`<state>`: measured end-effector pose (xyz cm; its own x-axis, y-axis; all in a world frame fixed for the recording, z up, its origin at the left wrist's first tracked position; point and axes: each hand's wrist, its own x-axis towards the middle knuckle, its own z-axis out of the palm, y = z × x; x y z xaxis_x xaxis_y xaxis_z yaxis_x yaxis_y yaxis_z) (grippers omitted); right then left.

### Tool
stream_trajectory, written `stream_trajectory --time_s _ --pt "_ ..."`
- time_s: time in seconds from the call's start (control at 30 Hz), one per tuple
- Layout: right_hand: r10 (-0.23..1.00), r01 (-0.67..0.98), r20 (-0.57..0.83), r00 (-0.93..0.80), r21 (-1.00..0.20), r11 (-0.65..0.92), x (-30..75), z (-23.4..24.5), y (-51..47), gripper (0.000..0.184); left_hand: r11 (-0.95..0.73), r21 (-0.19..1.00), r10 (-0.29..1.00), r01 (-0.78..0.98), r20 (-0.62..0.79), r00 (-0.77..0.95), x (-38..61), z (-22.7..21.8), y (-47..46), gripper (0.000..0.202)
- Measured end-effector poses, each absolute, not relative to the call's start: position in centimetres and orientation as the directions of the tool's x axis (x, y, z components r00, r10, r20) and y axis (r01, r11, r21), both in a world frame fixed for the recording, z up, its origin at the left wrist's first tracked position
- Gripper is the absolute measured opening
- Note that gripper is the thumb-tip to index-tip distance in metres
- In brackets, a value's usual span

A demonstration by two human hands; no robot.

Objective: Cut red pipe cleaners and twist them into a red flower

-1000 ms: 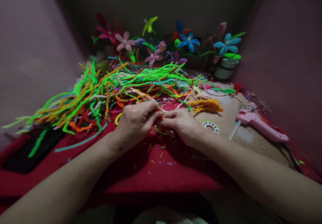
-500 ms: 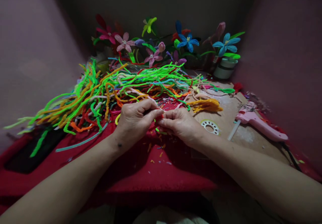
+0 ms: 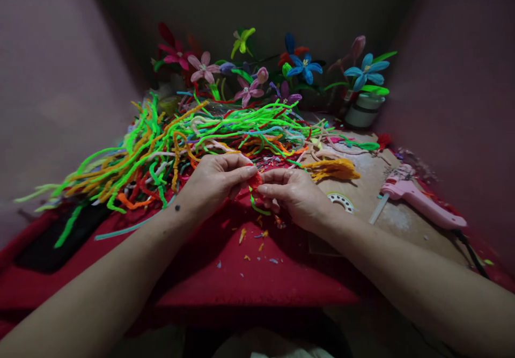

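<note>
My left hand (image 3: 217, 180) and my right hand (image 3: 293, 194) meet over a red cloth (image 3: 249, 272), fingertips pinched together on a small red pipe-cleaner piece (image 3: 255, 181). A green pipe-cleaner bit (image 3: 257, 209) curves just below the right hand's fingers. Directly behind the hands spreads a big tangled heap of pipe cleaners (image 3: 181, 138) in green, orange, pink and blue. Small cut scraps (image 3: 257, 240) lie on the cloth below the hands.
Finished pipe-cleaner flowers (image 3: 249, 73) stand along the back, with a white pot (image 3: 362, 110) at the back right. An orange bundle (image 3: 332, 168), a white ring-shaped disc (image 3: 341, 202) and a pink glue gun (image 3: 418, 202) lie on the brown board to the right. Walls close in on both sides.
Both hands have lifted slightly and shifted a little right, still pinched together; the red piece now shows more clearly between the fingertips.
</note>
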<state>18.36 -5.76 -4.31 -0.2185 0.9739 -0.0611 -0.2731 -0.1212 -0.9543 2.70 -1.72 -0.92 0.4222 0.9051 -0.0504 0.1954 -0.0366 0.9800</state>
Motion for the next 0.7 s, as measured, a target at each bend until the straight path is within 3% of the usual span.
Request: stream_trajectory --time_s 0.23,0.47,0.7 --pt "0.987 -0.27 -0.106 -0.119 -0.954 -0.134 18.4 -4.3 -5.7 0.017 -0.065 0.98 0.866 0.189 -0.039 0.499 2.4 -1.1 -1.3 0.02" --pt "0.993 -0.265 -0.057 -0.104 -0.961 -0.083 18.4 -4.5 -5.6 0.017 0.048 0.992 0.811 0.117 -0.108 0.575 2.5 -1.9 -1.2 0.018" --pt "0.996 -0.223 -0.034 -0.08 -0.973 -0.051 18.4 -4.4 -5.6 0.012 0.1 0.993 0.853 0.06 -0.117 0.509 3.1 -1.5 -2.0 0.013"
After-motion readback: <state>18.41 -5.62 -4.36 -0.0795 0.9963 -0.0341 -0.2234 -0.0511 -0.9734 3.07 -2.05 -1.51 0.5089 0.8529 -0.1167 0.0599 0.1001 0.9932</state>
